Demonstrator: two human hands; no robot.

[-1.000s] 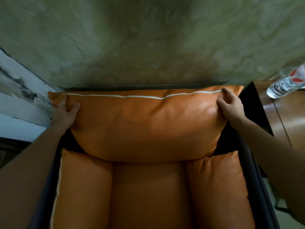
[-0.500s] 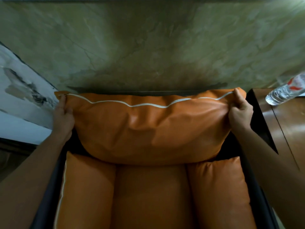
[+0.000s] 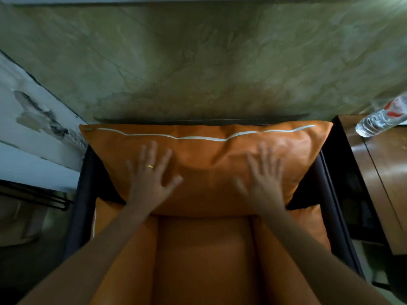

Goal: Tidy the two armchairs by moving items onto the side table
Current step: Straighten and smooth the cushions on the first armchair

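Both hands lie flat with fingers spread, the left hand (image 3: 149, 179) and right hand (image 3: 263, 180) on the orange cushion (image 3: 207, 166); a bottle (image 3: 383, 118) stands on the table (image 3: 389, 172) at far right.

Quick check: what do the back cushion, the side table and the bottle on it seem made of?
Back cushion: orange leather or faux leather, smooth, soft sheen, creases, white piping. Side table: wood or veneer, glossy; brown grain and glare show. Bottle: clear plastic, probably; see-through ribbed wall, red-and-white label.
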